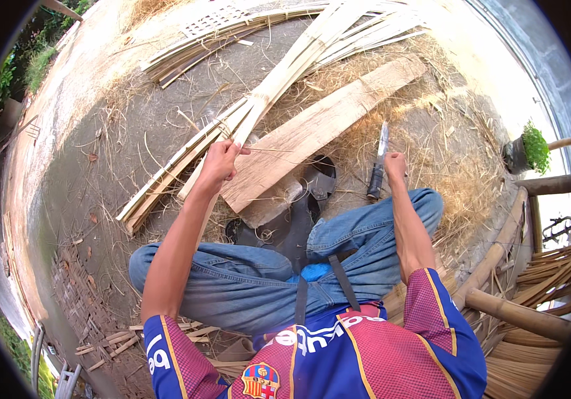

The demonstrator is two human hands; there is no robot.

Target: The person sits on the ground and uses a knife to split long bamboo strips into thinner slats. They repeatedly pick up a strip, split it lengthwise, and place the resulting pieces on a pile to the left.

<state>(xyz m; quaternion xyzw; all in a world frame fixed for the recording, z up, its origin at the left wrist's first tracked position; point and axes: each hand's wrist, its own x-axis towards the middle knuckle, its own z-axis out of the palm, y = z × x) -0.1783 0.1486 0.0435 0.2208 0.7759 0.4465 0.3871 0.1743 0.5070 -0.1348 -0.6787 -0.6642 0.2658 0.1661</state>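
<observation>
Central item: one long bundle of pale strips (260,103), running from about 1 o'clock to 8 o'clock across the ground, its strips crossing just beyond the left hand (222,159). We see that hand closed at the bundle's near side, with a thin strand (272,151) leading from its fingers toward 3 o'clock. The right hand (395,165), at 3 o'clock from the left, is a tight fist; we cannot tell whether the strand reaches it or what it encloses.

Step in hand, we judge: drawing the strand out at the bundle. The next move would call for a firm left pinch and even tension from the right, clear of the blade.

Count, moving outward from the left hand:
- Plank (325,130): one, at 2 o'clock, lying slantwise.
- Block (273,205): one, pale, at 4 to 5 o'clock, beside the plank's near end.
- Knife (377,163): one, at 3 o'clock, just beside the right fist, blade toward 12.
- Second strip bundle (195,56): one, at 12 o'clock; its strips overlap too much for us to count.
- Potted plant (536,147): one, far off at 3 o'clock.
</observation>
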